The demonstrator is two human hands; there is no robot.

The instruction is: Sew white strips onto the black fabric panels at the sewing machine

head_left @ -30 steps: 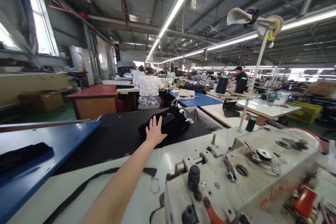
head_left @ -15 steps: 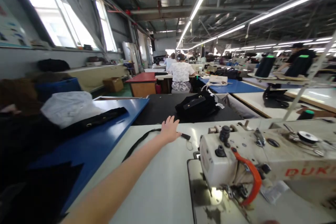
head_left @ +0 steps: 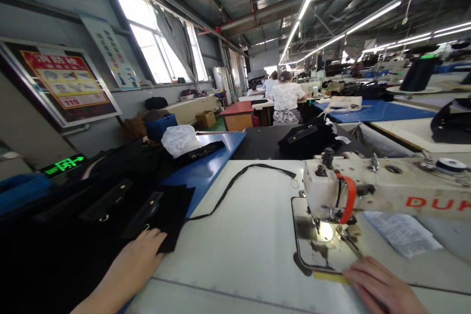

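Touching the black fabric piece (head_left: 167,211), my left hand (head_left: 136,262) loosely open, right hand (head_left: 382,287) flat by the needle plate (head_left: 320,250), I need a pinch.

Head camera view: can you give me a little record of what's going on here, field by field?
Place: sewing workshop, white table
Left hand: flat on black fabric pieces
Right hand: on the table by needle plate of sewing machine
Also: black strap on table; seated person beyond
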